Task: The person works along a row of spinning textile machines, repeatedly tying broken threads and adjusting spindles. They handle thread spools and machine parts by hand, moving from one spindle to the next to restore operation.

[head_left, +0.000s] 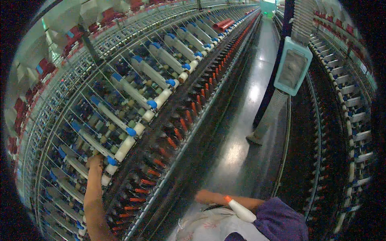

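Note:
My left hand [95, 161] reaches into the spinning frame at the left, beside a grey drafting arm [93, 143] with a blue end cap [112, 161] and close to the white rollers [125, 148]. Its fingers look curled, and what they grip, if anything, is too small to see. Held low in front of my body, my right hand [204, 197] appears closed above the white apron [205, 225]; its contents cannot be made out. A bobbin of white yarn [242, 211] with an orange tip lies against my right forearm, apart from the fingers.
Orange bobbin tubes [177, 132] stand in a long row below the rollers. Red tubes [223, 25] lie farther along the frame. A ribbed hose [268, 112] with a pale blue box [293, 66] hangs over the shiny aisle floor [237, 150]. Another frame [350, 120] lines the right.

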A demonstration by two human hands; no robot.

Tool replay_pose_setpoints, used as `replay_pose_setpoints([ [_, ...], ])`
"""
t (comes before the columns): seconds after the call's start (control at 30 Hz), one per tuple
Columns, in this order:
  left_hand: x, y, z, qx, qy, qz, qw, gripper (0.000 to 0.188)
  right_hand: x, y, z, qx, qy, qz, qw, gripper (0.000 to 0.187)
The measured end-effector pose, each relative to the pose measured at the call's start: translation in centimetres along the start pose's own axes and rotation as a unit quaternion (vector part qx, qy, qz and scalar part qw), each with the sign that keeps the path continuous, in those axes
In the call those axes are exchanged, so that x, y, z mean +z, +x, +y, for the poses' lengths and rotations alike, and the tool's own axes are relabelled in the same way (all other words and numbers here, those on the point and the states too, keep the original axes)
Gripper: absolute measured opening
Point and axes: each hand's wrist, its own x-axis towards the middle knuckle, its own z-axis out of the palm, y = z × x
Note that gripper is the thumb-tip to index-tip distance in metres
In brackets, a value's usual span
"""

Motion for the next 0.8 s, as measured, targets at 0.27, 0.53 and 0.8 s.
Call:
replay_pose_setpoints([
  [0.27,10.1,-11.3,4.0,0.014,-0.016,0.122,0.992,0.029,-1.5,-2.4,-1.0,0.022,-0.240,-0.114,0.964,0.012],
  [0.53,11.3,-14.8,5.6,0.009,0.062,0.152,0.986,0.028,-11.5,-7.7,0.0,-0.028,-0.108,-0.018,0.994,0.007],
  [0.8,7.3,-11.6,3.5,0.169,0.519,0.146,0.825,0.027,-19.8,-14.0,10.9,0.150,-0.188,-0.120,0.963,0.008],
])
